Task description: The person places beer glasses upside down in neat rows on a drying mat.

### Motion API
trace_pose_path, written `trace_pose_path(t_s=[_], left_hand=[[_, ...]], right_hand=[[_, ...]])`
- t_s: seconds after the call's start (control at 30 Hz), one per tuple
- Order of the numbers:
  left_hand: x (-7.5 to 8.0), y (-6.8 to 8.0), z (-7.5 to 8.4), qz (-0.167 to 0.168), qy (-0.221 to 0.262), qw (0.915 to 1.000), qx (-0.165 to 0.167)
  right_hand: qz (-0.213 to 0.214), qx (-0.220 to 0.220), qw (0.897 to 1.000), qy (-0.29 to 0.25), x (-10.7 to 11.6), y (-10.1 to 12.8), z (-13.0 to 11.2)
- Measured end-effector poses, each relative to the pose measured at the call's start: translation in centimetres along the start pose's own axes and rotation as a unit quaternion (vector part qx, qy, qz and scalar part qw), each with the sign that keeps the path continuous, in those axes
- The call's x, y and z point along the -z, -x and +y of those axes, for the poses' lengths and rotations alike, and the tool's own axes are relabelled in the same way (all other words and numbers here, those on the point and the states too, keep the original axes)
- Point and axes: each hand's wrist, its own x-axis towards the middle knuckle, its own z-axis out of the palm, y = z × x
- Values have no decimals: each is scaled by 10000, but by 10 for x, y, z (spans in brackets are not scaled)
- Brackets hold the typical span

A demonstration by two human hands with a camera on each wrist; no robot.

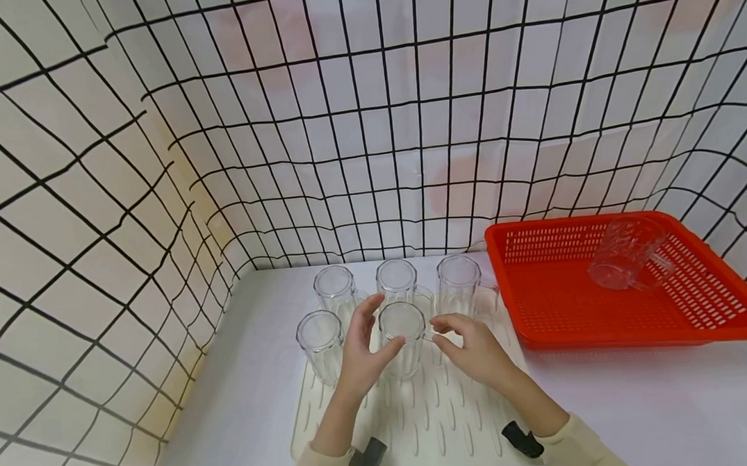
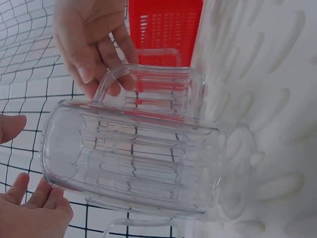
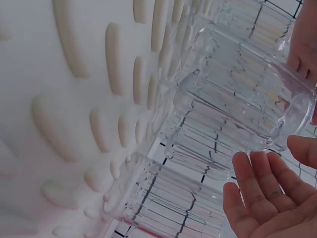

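A clear glass mug [image 1: 403, 343] with a side handle stands on the cream ribbed mat [image 1: 419, 425], apparently base up. My left hand [image 1: 364, 348] is around its upper left side, fingers and thumb spread; in the left wrist view the thumb is apart from the glass and the fingertips [image 2: 42, 193] are at its edge. The right hand [image 1: 475, 347] is beside the handle [image 2: 148, 72], its fingers loosely bent and thumb apart; whether it touches the handle I cannot tell. Close by on the left stands another mug [image 1: 320, 343].
Behind are three more mugs in a row: left [image 1: 334, 287], middle [image 1: 396, 277] and right [image 1: 459, 281]. A red plastic basket [image 1: 541, 337] on the right holds one mug [image 1: 621, 253] lying tilted. Black wire grid panels [image 1: 420, 147] enclose the white table [image 1: 242, 378].
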Motion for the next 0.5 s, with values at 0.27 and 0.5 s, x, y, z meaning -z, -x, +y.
trace_pose_path(t_s=[0.27, 0.5], left_hand=[[11, 24, 8, 106, -550, 9984, -14], [28, 52, 5, -80, -1325, 9909, -202]], right_hand=[[217, 103, 9994, 254, 12, 6, 4], [570, 227, 9979, 224, 30, 10, 7]])
